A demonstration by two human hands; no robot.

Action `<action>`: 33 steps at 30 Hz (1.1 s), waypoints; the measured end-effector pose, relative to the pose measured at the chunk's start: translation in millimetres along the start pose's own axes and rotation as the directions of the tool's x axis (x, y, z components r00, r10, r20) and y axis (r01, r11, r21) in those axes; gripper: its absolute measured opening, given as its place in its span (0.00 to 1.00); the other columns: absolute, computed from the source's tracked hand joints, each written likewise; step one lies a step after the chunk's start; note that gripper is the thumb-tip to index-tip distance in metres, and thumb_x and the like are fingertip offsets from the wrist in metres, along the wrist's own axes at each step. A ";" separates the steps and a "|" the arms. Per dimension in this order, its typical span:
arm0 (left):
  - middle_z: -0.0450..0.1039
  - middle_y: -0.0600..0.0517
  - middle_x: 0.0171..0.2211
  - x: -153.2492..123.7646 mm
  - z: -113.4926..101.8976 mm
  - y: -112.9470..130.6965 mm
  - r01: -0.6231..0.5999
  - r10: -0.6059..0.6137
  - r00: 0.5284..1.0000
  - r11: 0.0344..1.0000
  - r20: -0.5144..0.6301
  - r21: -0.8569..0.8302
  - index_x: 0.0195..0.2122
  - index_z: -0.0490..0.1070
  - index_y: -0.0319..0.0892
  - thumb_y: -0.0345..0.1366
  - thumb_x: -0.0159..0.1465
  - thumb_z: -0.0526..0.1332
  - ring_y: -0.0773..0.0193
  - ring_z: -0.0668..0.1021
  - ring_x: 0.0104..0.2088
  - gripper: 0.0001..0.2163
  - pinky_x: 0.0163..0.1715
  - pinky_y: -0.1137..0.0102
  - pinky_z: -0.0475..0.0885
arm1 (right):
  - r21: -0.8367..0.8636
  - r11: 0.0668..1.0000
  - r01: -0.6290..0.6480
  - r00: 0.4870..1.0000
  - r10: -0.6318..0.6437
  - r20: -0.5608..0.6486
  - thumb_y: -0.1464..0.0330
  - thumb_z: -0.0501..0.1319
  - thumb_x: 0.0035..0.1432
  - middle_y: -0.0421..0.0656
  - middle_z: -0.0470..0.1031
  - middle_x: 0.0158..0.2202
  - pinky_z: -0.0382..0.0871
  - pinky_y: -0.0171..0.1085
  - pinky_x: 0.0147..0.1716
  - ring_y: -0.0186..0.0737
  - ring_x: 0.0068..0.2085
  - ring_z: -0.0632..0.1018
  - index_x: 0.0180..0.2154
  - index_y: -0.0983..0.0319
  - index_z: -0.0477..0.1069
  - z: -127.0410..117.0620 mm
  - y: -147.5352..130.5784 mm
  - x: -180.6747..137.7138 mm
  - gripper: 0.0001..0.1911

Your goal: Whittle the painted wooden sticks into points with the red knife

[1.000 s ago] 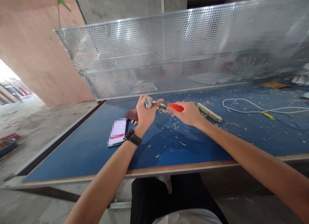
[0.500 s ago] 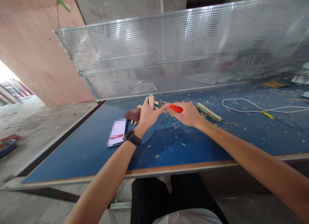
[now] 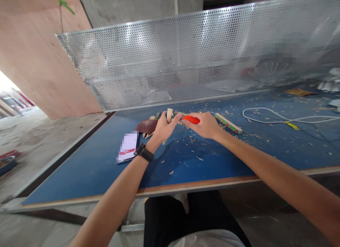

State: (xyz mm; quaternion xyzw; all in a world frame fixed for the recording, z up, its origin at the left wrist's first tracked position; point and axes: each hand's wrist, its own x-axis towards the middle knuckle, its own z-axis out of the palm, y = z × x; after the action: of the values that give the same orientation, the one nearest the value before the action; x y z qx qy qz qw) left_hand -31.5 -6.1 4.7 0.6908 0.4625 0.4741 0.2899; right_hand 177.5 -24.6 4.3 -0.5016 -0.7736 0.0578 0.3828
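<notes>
Over the blue tabletop (image 3: pixel 79 169), near its far edge, a person's left hand (image 3: pixel 164 129) grips a small pale wooden block (image 3: pixel 169 114); the right hand (image 3: pixel 208 125) wraps a tool's red-orange handle (image 3: pixel 191 119). A dark-brown rounded piece (image 3: pixel 146 126) and black-edged phone (image 3: pixel 129 146), screen blurred, lie leftward; a multicoloured wooden stick (image 3: pixel 228 123) lies rightward. Past the left edge, a blue basin (image 3: pixel 7 165) holds indistinct contents.

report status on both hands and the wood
Left hand gripping pale wood piece. Right hand holding red-handled tool. Shavings scattered on blue tabletop, phone close by.
</notes>
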 end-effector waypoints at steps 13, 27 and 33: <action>0.60 0.58 0.23 -2.2 2.5 1.4 0.078 -0.067 0.991 0.993 0.116 -0.094 0.35 0.61 0.46 0.59 0.65 0.67 0.71 0.63 0.21 0.23 0.22 0.71 0.58 | -0.017 1.000 0.009 1.000 -0.009 -0.004 0.41 0.60 0.64 0.43 0.84 0.33 0.63 0.41 0.31 0.46 0.33 0.80 0.46 0.51 0.85 0.1 2.0 0.8 0.27; 0.55 0.60 0.23 -3.6 2.6 1.6 0.062 -0.045 0.990 0.990 0.134 -0.124 0.35 0.60 0.45 0.52 0.69 0.65 0.72 0.60 0.22 0.19 0.25 0.70 0.56 | 0.042 0.999 0.009 0.997 -0.012 0.080 0.41 0.61 0.63 0.43 0.84 0.31 0.64 0.40 0.30 0.43 0.30 0.79 0.55 0.50 0.84 -2.2 5.1 2.3 0.29; 0.56 0.60 0.22 -2.7 1.7 1.6 0.048 -0.044 0.994 0.998 0.102 -0.031 0.31 0.58 0.45 0.52 0.69 0.65 0.72 0.60 0.23 0.21 0.26 0.70 0.56 | -0.014 1.000 -0.004 0.998 0.005 0.063 0.41 0.61 0.63 0.45 0.87 0.38 0.66 0.42 0.33 0.49 0.36 0.83 0.55 0.49 0.83 -1.3 4.3 2.1 0.29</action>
State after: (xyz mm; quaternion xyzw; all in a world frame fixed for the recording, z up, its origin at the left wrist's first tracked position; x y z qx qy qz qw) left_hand -29.7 -9.1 4.3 0.6981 0.4551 0.4395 0.3353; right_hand 181.1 -21.2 4.4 -0.5041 -0.7845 0.0690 0.3545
